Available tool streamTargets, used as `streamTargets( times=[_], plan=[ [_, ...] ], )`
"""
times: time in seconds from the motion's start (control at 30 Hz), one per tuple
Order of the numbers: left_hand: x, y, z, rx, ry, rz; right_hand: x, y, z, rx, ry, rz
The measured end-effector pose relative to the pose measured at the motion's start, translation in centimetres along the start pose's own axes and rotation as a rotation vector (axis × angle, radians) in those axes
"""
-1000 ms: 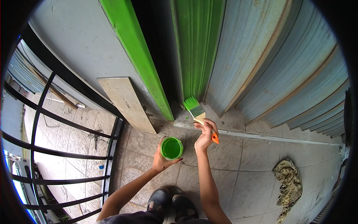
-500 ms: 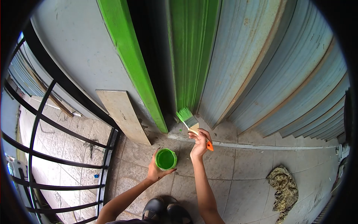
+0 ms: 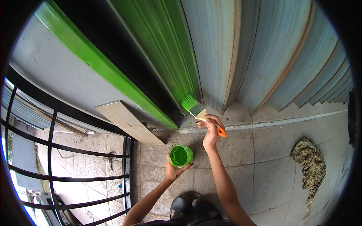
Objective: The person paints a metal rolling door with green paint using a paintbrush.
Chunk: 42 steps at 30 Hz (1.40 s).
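Note:
A paintbrush (image 3: 198, 110) with green-coated bristles and an orange-tipped wooden handle is held in my right hand (image 3: 212, 130). Its bristles overlap the bottom end of a green-painted metal panel (image 3: 166, 49), close above the floor. My left hand (image 3: 174, 168) is wrapped round a small tub of green paint (image 3: 181, 156), tipped so that its inside faces me. Left of the panel, beyond a dark gap, runs a green-painted post (image 3: 102, 73). To its right stand bare grey-blue corrugated panels (image 3: 215, 49) with rusty edges.
A flat board (image 3: 130, 122) leans by the foot of the post. Black metal bars (image 3: 90, 175) fence the left side. On the tiled floor (image 3: 241, 150) lie a crumpled patterned cloth (image 3: 309, 164) at right and a few green drops by the panel. My dark shoes (image 3: 194, 206) show below.
My view has turned, so the panels lean further left and the cloth sits further right. Both hands keep hold of the brush and tub; the bristles now overlap the panel's lower end more.

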State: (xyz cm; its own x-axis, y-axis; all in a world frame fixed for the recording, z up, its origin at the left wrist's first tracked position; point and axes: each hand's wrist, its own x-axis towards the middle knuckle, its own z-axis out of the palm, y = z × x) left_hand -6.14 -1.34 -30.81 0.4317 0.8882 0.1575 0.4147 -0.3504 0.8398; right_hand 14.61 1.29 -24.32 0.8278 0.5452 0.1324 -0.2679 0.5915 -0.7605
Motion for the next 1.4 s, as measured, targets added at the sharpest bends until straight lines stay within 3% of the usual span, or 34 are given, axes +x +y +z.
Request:
streamTargets(
  times=[0.13, 0.23, 0.37, 0.47, 0.6, 0.7, 0.87, 0.97, 1.0, 1.1, 1.27, 1.37, 1.4],
  plan=[
    [-0.2, -1.6, 0.1, 0.059, -0.075, -0.033, -0.5, 2.4, -2.7, -0.147, -0.037, 0.000],
    [-0.2, -1.6, -0.1, 0.071, -0.086, -0.035, -1.0, 3.9, -4.1, -0.167, 0.106, 0.168],
    [-0.4, -1.8, 0.1, 0.001, -0.093, -0.052, -0.6, 2.7, -1.3, -0.125, 0.003, 0.060],
    [-0.3, -2.2, 0.1, 0.024, -0.095, -0.063, 0.1, -0.4, 1.4, 0.095, 0.005, 0.025],
    [-0.3, -2.2, 0.1, -0.002, -0.088, -0.056, -0.5, -0.9, 0.5, 0.054, 0.035, -0.131],
    [-0.1, -1.2, 0.1, 0.032, -0.030, 0.036, -0.4, 1.5, -0.1, -0.118, 0.105, 0.077],
    [-0.3, -1.3, -0.1, 0.066, -0.065, 0.007, -1.0, -0.4, 1.0, 0.151, -0.002, 0.077],
    [-0.2, -1.4, 0.0, 0.055, -0.045, 0.006, -0.9, 1.0, -0.6, 0.022, 0.152, -0.038],
    [-0.2, -1.3, 0.0, 0.054, -0.034, 0.009, -0.7, 1.8, -1.1, -0.135, 0.190, 0.005],
    [-0.1, -1.0, 0.1, 0.024, -0.042, 0.000, 0.1, 3.6, -1.5, -0.069, 0.111, 0.133],
    [-0.1, -0.5, -0.1, 0.049, -0.049, -0.005, 0.5, 0.3, -0.4, 0.122, 0.048, -0.040],
    [0.1, -0.3, 0.0, 0.054, -0.029, 0.020, 1.2, 2.7, -2.1, -0.125, 0.164, -0.035],
    [0.0, -0.4, 0.0, 0.061, -0.022, 0.031, 1.7, 2.9, -2.0, -0.134, 0.188, 0.078]
  ],
)
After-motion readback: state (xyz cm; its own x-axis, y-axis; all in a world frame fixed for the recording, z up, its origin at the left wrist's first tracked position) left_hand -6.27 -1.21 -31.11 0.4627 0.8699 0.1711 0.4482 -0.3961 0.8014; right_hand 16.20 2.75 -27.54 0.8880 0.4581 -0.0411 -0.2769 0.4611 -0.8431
